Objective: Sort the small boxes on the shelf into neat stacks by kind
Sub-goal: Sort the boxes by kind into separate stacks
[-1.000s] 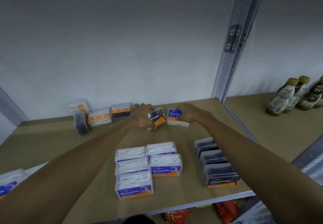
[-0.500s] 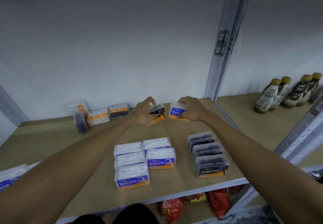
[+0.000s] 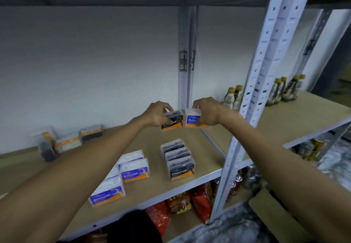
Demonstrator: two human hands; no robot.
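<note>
Both arms reach to the rear of the shelf board (image 3: 197, 142), close to its rear right corner.

- The left hand (image 3: 157, 114) grips a black Charcoal box (image 3: 173, 123), fingers curled over the top and thumb on the near face.
- The right hand (image 3: 207, 112) grips a blue Round box (image 3: 192, 119) in the same way.
- The two held boxes stand upright, side by side and touching or nearly so. Whether their bases rest on the board cannot be told.

Near the front edge, a row of Charcoal boxes (image 3: 180, 164) runs front to back, labels facing forward. To its left, white Smooth boxes (image 3: 134, 169) sit in a group, partly behind the left forearm. Several loose boxes (image 3: 69, 142) lie along the rear edge towards the left corner, one of them tipped on end.

Bottles (image 3: 233, 95) stand on the adjoining shelf to the right, beyond the perforated upright (image 3: 252, 94). Red snack bags (image 3: 178, 203) occupy the level below.
</note>
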